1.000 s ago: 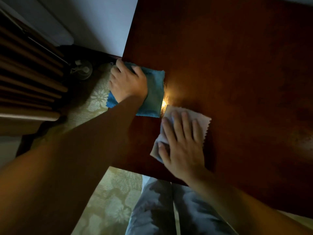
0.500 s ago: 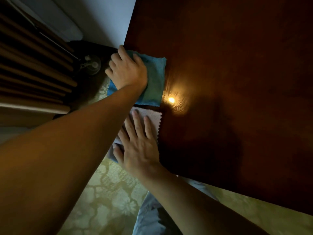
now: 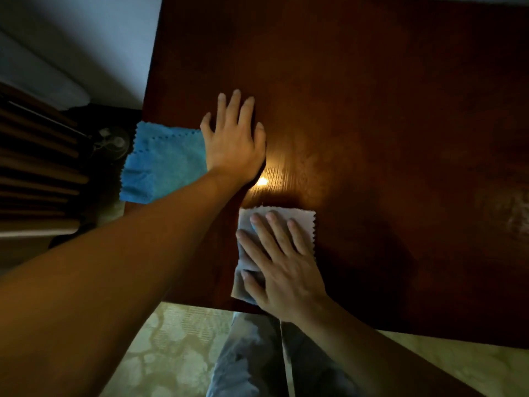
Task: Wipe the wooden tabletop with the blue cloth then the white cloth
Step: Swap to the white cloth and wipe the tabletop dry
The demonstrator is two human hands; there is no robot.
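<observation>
Both cloths down on the counter [image 3: 372, 110]. Left hand [image 3: 233, 141] flat, fingers [image 3: 234, 106] spread, pressing the blue cloth [image 3: 163, 161] at the left edge, gripping nothing. Right hand [image 3: 282, 262] flat on the white cloth [image 3: 300, 222] near the front edge. Probably mid-wipe, both passes together; next calls for steady downward pressure, sweeping toward the untouched right side.
</observation>
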